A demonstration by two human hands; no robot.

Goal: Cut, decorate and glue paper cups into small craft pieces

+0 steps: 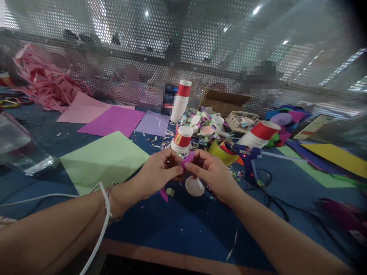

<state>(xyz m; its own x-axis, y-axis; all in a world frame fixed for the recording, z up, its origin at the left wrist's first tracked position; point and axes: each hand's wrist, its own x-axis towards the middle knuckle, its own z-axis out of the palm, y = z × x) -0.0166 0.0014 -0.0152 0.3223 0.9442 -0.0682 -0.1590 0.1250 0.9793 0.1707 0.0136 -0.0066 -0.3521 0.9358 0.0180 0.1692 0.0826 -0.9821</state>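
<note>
My left hand (160, 172) and right hand (210, 173) pinch a purple paper scrap (187, 157) above the white disc (194, 186), not yet stuck to it.

A blue-topped counter (177, 229) with a reddish-brown front edge stretches across a brightly lit workroom. Behind it stands a perforated metal screen (200, 42), its holes catching glints of overhead ceiling lights (256, 10). Blurred shapes show through the screen. Loose sheets of coloured paper (106, 158) and cut scraps (43, 82) litter the counter; a brown cardboard box (223, 101) rests at its far edge.
</note>
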